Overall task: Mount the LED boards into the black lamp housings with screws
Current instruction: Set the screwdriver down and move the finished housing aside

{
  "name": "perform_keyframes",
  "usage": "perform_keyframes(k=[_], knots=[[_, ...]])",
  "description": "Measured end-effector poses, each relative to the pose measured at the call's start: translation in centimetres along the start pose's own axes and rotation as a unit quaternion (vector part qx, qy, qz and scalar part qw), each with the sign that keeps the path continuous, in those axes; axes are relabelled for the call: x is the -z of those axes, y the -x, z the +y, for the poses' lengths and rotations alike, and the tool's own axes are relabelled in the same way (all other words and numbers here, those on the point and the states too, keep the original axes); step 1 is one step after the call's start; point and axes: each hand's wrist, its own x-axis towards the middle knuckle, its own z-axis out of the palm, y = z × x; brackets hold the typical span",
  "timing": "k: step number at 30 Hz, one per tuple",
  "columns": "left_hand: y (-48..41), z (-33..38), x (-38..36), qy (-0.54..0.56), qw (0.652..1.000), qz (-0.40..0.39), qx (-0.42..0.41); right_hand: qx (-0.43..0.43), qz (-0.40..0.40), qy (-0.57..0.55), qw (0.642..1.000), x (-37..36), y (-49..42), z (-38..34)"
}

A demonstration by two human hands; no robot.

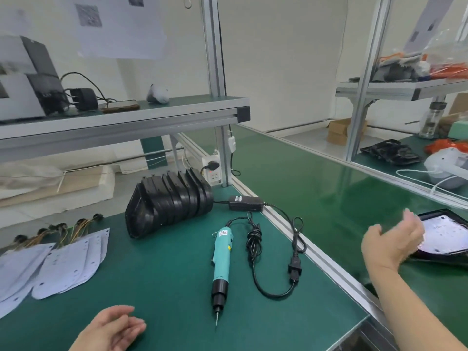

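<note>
Black lamp housing (447,258) lay just past right hand (391,240); left hand (115,328) idle, both relaxed, empty. Risk: hasty grab could tip LED board (445,234) out

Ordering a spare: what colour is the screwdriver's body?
Screwdriver: teal, black nose; head view.

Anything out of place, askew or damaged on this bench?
Nothing serious. The stack of black housings lies tipped on its side, fanned out rather than upright. The screwdriver lies on the mat, and a cord plug rests loose beside it. No spills or visible damage.
</note>
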Motion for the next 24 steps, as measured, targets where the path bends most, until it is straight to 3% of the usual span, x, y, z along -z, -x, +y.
perform_keyframes(k=[2,6,15,21,24], knots=[[0.2,0.8,-0.2,0.014,0.999,0.04,-0.013,0.054,-0.045,-0.013,0.997,-1.6,2.8,-2.0],[0.6,0.4,-0.2,0.029,0.999,0.035,-0.003,0.113,-0.125,-0.037,0.985,-4.4,8.3,-5.6],[1.0,0.4,0.3,-0.027,0.997,0.057,-0.033,0.173,-0.269,-0.099,0.942,-9.4,18.6,-12.9],[2.6,4.1,2.4,-0.147,0.969,0.114,-0.163,0.271,-0.465,-0.078,0.839,-13.0,25.2,-16.8],[3.9,6.8,6.6,-0.205,0.936,0.194,-0.207,0.31,-0.543,-0.022,0.78,-14.8,28.1,-19.1]])
